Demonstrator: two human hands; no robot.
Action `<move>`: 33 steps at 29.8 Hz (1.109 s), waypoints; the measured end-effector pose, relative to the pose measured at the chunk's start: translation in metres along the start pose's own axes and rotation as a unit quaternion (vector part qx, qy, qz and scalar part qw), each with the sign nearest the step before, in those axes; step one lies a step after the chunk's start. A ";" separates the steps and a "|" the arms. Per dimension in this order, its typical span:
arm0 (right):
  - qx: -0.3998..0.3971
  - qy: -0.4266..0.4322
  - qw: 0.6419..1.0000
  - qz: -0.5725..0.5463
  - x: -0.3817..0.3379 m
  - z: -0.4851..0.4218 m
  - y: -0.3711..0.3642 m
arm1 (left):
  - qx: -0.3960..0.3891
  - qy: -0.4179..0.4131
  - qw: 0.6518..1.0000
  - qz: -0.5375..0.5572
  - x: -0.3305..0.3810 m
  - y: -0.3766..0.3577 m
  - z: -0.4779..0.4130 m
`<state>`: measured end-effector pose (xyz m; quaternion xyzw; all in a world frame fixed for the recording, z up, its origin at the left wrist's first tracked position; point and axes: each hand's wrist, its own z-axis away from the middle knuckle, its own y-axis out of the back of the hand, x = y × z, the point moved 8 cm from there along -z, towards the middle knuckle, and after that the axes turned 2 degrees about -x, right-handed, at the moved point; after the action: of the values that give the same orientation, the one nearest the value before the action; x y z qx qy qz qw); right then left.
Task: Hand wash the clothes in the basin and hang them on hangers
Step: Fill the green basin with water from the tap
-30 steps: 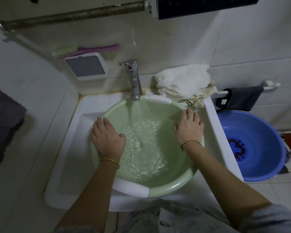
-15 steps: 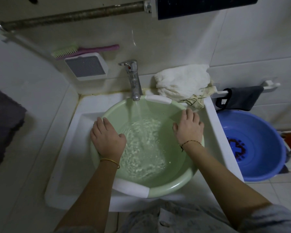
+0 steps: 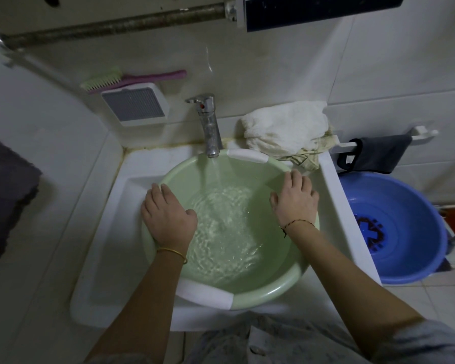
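A: Head view, looking down. A green basin [image 3: 271, 292] sits in a white sink [image 3: 100, 258], filling it from back edge to front edge. The tap [image 3: 209, 127] at the sink's back edge runs a stream into the basin; water is churning, approx. a third up the wall.

B: Hands?

A: Left hand [image 3: 167, 215] lies over the basin's left rim, fingers draped on it, thumb inside. Right hand [image 3: 294, 199] lies flat on the right rim, fingers relaxed. Neither one grips cloth.

B: Where are the clothes?

A: A crumpled white cloth [image 3: 284, 127] sits on the sink's back right corner, w/ a patterned piece under it, touching the basin's rim. Nothing is in the water yet.

B: So progress?

A: Early, I'd judge. Filling only; washing, wringing & hanging all remain. No hangers in sight.

B: What else is around?

A: A scrub brush [image 3: 132, 78] rests on a white box [image 3: 135, 103] on the wall, back left. A blue tub [image 3: 415, 206] stands on the floor, right of the sink. A dark cloth [image 3: 378, 153] hangs on a rail above it. Nothing blocks the reach to the clothes; the tap is running, so overflow is the risk.
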<state>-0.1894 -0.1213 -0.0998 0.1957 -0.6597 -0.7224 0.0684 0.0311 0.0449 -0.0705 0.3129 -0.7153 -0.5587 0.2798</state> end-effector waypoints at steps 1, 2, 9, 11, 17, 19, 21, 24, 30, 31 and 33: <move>-0.001 0.000 1.000 0.002 0.000 0.000 0.000 | -0.002 0.000 1.000 -0.001 0.000 0.000 0.000; -0.001 0.001 1.000 0.003 0.000 0.000 0.000 | -0.002 -0.001 1.000 -0.002 0.000 0.000 0.000; -0.002 0.000 1.000 0.005 0.000 0.000 0.000 | 0.013 -0.003 1.000 0.002 0.001 0.003 0.001; -0.003 0.000 1.000 0.003 0.000 0.000 0.000 | 0.011 -0.003 1.000 0.003 0.001 0.003 0.001; -0.004 0.000 1.000 0.000 0.000 -0.001 -0.001 | 0.006 0.000 1.000 0.003 0.000 0.003 0.001; -0.005 0.000 1.000 0.001 0.000 0.000 -0.001 | 0.005 0.001 1.000 0.003 0.000 0.002 0.001; -0.004 0.000 1.000 0.001 0.000 0.000 0.000 | 0.002 0.000 1.000 0.005 0.000 0.002 0.000; -0.002 0.001 1.000 0.001 0.000 0.000 0.000 | -0.004 -0.003 1.000 0.004 0.001 0.001 0.000; -0.003 0.000 1.000 -0.001 0.000 0.000 0.000 | 0.002 0.002 1.000 0.011 0.000 0.002 0.000; -0.003 0.000 1.000 -0.001 0.000 0.000 0.000 | 0.002 0.002 1.000 0.011 0.000 0.002 0.000; -0.004 -0.001 1.000 0.000 0.000 0.000 0.000 | 0.002 0.001 1.000 0.011 0.000 0.002 0.000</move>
<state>-0.1893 -0.1215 -0.1002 0.1948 -0.6568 -0.7252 0.0689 0.0304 0.0453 -0.0688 0.3060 -0.7196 -0.5538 0.2861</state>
